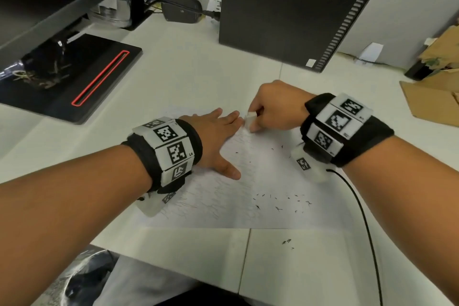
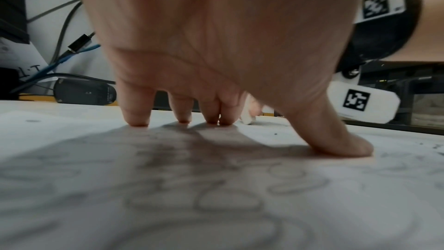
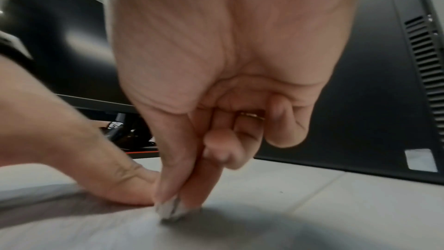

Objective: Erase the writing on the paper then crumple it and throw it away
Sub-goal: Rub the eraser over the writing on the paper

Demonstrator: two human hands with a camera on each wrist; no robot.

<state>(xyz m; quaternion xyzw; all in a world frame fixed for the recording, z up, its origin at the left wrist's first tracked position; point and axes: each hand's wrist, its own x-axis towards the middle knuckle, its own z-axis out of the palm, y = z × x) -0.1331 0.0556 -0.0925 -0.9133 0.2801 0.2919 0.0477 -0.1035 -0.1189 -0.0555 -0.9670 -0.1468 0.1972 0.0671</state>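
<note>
A white sheet of paper (image 1: 260, 189) with faint pencil writing lies flat on the desk; the loops of writing show blurred in the left wrist view (image 2: 216, 197). My left hand (image 1: 218, 136) lies spread on the sheet, its fingertips (image 2: 139, 119) and thumb pressing down. My right hand (image 1: 275, 109) pinches a small white eraser (image 1: 250, 118) between thumb and fingers, its tip (image 3: 170, 209) touching the paper near the far edge, right beside my left fingertips. The eraser (image 2: 247, 119) peeks out behind my left fingers.
Dark eraser crumbs (image 1: 280, 202) are scattered over the sheet and desk. A black computer tower (image 1: 293, 7) stands behind, a monitor base (image 1: 82, 77) at the left, cardboard (image 1: 432, 97) at the right. A black cable (image 1: 365, 226) runs from my right wrist.
</note>
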